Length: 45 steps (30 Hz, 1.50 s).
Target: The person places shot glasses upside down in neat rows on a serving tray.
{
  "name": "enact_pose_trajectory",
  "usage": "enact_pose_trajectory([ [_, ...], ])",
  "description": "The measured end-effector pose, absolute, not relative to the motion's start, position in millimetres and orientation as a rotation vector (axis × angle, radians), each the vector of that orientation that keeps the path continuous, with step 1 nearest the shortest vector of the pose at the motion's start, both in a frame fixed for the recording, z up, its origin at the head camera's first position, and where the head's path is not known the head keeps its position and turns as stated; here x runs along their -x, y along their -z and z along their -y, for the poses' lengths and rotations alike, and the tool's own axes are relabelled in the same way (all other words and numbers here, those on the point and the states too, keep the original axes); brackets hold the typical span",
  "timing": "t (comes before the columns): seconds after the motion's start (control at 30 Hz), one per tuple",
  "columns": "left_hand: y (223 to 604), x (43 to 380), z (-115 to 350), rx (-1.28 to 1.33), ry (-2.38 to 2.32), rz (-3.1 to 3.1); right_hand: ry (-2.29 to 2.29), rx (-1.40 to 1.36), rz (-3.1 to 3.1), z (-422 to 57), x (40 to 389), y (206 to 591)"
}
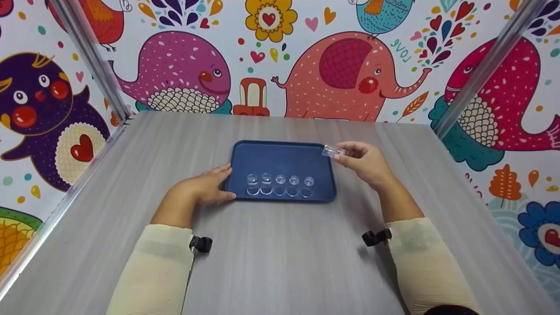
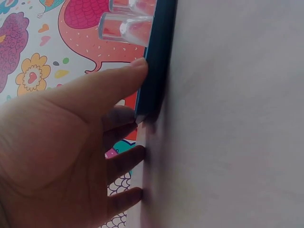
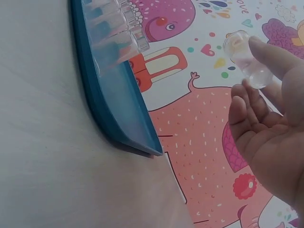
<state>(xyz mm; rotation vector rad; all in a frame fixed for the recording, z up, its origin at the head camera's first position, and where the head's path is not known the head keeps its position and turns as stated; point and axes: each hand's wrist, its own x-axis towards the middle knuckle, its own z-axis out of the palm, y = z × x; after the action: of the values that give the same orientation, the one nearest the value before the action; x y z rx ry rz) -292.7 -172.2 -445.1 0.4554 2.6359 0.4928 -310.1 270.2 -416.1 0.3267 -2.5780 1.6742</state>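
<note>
A dark blue tray [image 1: 280,159] lies on the table. On its near half stands a row of several small clear cups [image 1: 280,179], also partly seen in the left wrist view [image 2: 124,28]. My left hand [image 1: 208,186] touches the tray's left side, fingers fairly straight along the edge and thumb at the near corner. In the left wrist view, the thumb [image 2: 128,78] rests against the tray's side. Over the tray's far right corner, my right hand [image 1: 365,162] pinches another small clear cup [image 3: 247,59], held tilted between thumb and fingers above the tray's level.
The grey wood-grain table [image 1: 280,253] extends around the tray. A patterned wall with cartoon animals [image 1: 341,78] rises behind it, and metal posts [image 1: 94,61] stand at the back corners. Black clips [image 1: 202,244] sit on both sleeves.
</note>
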Motion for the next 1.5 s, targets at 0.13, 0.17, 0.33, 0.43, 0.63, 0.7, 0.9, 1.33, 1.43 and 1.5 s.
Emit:
enact_pose_trajectory([
  [0.13,445,294,172,-0.459,-0.499,-2.630,-1.691,-0.366,2.505,-269,309,417],
  [0.17,445,294,173,-0.459,-0.499,-2.629,-1.699,-0.374,2.491,-268,309,417],
  [0.33,446,293,173,-0.457,-0.498,-2.626,-1.719,-0.362,2.494,-267,308,418],
  [0.43,446,293,173,-0.457,-0.497,-2.627,-1.746,-0.357,2.513,-267,308,419],
  [0.63,447,293,173,-0.463,-0.507,-2.627,-1.763,-0.357,2.604,-263,309,420],
  [0.7,446,293,173,-0.459,-0.506,-2.625,-1.759,-0.355,2.646,-262,309,421],
  [0.9,446,293,173,-0.436,-0.499,-2.624,-1.685,-0.391,2.808,-259,310,428],
  [1.33,444,292,173,-0.442,-0.519,-2.627,-1.502,-0.475,3.010,-253,312,440],
  [1.43,444,292,173,-0.446,-0.515,-2.629,-1.502,-0.476,3.031,-252,312,441],
  [1.5,444,292,173,-0.443,-0.512,-2.628,-1.493,-0.477,3.045,-250,312,442],
])
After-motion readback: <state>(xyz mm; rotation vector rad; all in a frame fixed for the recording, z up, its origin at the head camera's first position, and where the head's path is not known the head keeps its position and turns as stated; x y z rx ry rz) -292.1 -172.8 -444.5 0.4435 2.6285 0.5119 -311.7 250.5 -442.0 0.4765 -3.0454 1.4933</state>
